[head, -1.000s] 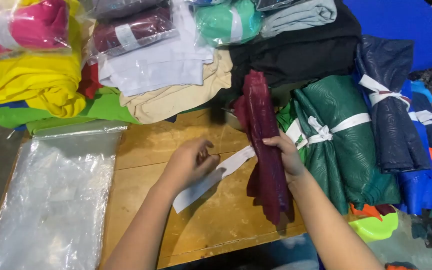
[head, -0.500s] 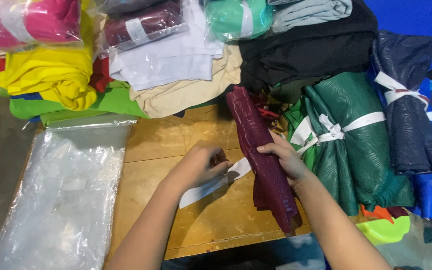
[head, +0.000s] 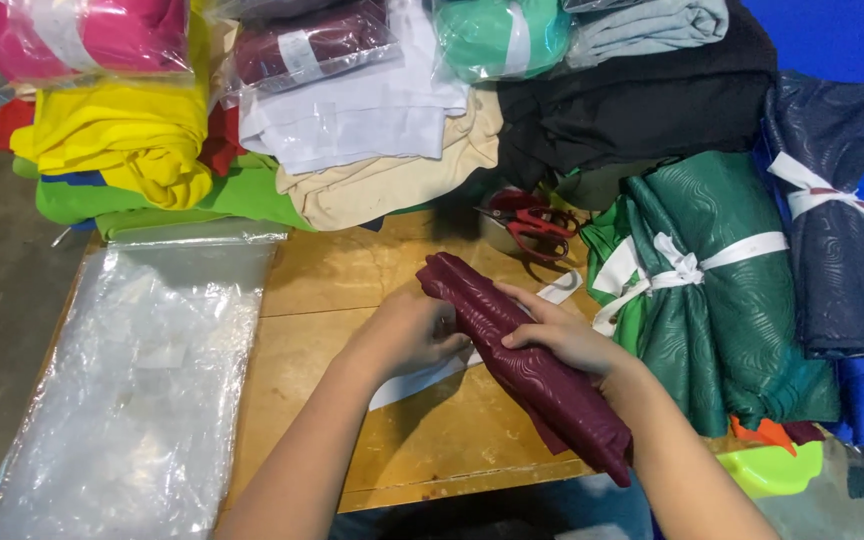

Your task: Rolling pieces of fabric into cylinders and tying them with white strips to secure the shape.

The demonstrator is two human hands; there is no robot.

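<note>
Both hands are now closing on the maroon fabric roll (head: 527,365), which is swinging from upright to slanting across the wooden table (head: 352,275). The left hand (head: 407,335) is gripping its upper end; the right hand (head: 562,340) is clasping the middle, over the white strip (head: 422,380), so the tie is lining up underneath.

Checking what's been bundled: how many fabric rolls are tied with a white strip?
2: a green roll right of the hands, and a navy roll at the far right. The maroon roll being held isn't tied. Others may be hidden in the piles.
</note>
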